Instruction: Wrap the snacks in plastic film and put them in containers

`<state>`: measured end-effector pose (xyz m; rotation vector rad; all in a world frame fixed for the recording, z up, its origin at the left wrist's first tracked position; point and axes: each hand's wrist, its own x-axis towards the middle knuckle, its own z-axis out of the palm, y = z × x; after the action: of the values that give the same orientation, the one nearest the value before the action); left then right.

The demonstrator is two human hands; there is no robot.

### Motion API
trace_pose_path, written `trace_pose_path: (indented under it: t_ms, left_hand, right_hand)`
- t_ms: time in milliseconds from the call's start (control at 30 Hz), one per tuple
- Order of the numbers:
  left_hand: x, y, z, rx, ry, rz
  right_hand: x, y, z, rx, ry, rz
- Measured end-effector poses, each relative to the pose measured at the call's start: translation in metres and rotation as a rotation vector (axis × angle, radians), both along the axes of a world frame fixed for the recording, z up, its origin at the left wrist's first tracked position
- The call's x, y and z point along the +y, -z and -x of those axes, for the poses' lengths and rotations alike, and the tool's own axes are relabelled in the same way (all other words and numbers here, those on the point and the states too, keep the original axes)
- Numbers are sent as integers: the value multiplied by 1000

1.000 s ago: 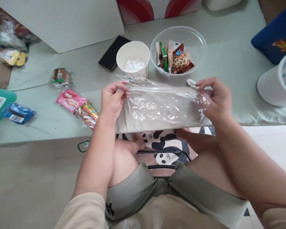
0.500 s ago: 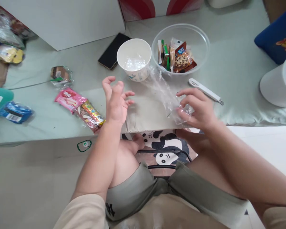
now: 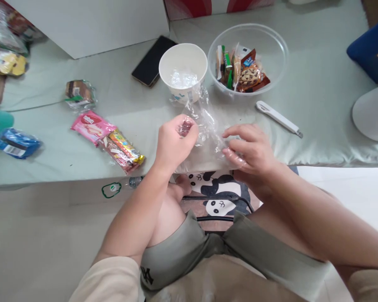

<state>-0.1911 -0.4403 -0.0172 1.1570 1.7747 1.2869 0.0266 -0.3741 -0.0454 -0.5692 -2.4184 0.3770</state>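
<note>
A crumpled clear plastic bag (image 3: 208, 115) stretches between my two hands, just in front of a white paper tub (image 3: 183, 58). My left hand (image 3: 176, 140) is closed on the bag's left side, with film showing between thumb and fingers. At the bag's right end, my right hand (image 3: 252, 147) pinches the film with curled fingers. More clear film lies inside the tub. Behind and to the right stands a clear round plastic bowl (image 3: 279, 63) holding several wrapped snacks, among them a brown cookie packet (image 3: 252, 77).
A white utility knife (image 3: 279, 117) lies right of my right hand. To the left are a pink wafer packet (image 3: 93, 127), a yellow-brown snack packet (image 3: 122, 150), a wrapped bun (image 3: 78, 94) and a blue packet (image 3: 17, 142). A black phone (image 3: 151, 63) lies behind the tub.
My left hand has moved right, from open in the air to closed on the plastic bag. My right hand still holds the bag. The view has shifted slightly.
</note>
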Motion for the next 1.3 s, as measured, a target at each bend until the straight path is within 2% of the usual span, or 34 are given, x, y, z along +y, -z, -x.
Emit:
trace_pose_path:
  t_ms: [67,133,233,267,333,433,500,567,633,767,867,1000,1067,1167,1300]
  left_hand:
    - [-1,3,10,-32,-41,67]
    - [-4,6,24,-52,-23,204]
    - [-11,8,47,137,87,489]
    - [-14,8,53,224,86,519]
    - [-18,7,60,342,-19,411]
    - [-18,4,58,370,-235,31]
    - [-15,4,51,354,-270,-181]
    - [-10,5,43,306,-218,-280]
    - [-4,8,37,241,-145,-248]
    - [8,14,35,174,-120,-4]
    - [5,9,40,191,-91,152]
    - [-8,0,51,140,106,359]
    - [-9,3,55,112,107,337]
    - [0,12,57,72,-14,130]
    - [15,20,49,-42,29,3]
  right_hand:
    - [1,-2,-4,91,67,123]
    - [4,-5,-10,219,200,237]
    - [7,-7,-18,382,393,319]
    - [7,-7,-21,395,411,322]
    - [7,-6,-25,353,356,293]
    - [6,-4,-25,213,141,190]
    - [4,-2,-23,120,32,148]
    - [2,0,-19,62,7,159]
    - [-1,0,-15,75,15,188]
    - [-4,0,-10,164,63,233]
    - [0,-1,-11,217,222,334]
    - [12,-1,-18,307,424,425]
    - [17,-1,-23,298,431,441]
    - [20,-2,-28,249,332,422]
    - [19,0,-30,199,239,367]
